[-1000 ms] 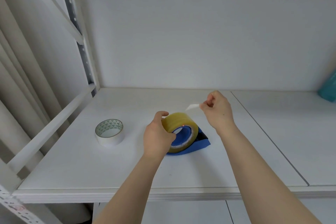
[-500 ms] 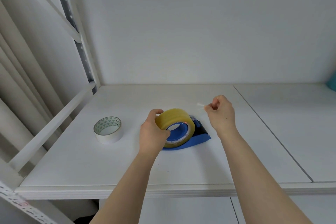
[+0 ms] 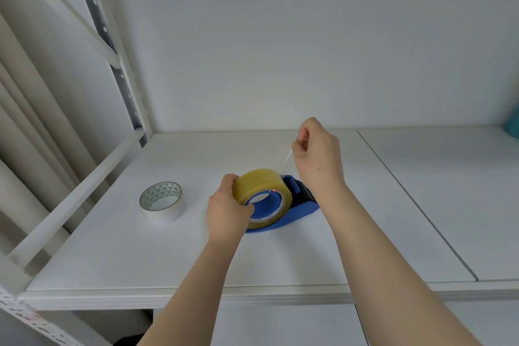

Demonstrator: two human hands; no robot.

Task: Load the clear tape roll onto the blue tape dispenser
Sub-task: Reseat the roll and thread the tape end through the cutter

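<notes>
The left hand (image 3: 226,212) holds the clear tape roll (image 3: 262,196) on the blue dispenser (image 3: 297,202). The right hand (image 3: 318,154) pinches the tape end (image 3: 287,156).

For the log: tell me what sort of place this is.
Likely a storeroom or workshop shelving bay: a white shelf board, a perforated metal upright, and a white tape roll near the blue tape dispenser.

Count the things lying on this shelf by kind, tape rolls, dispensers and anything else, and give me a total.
Tape rolls: 2, the clear tape roll and the white tape roll
Tape dispensers: 1, the blue tape dispenser
Unidentified: 1, a teal object cut off at the right edge
Total: 4
</notes>
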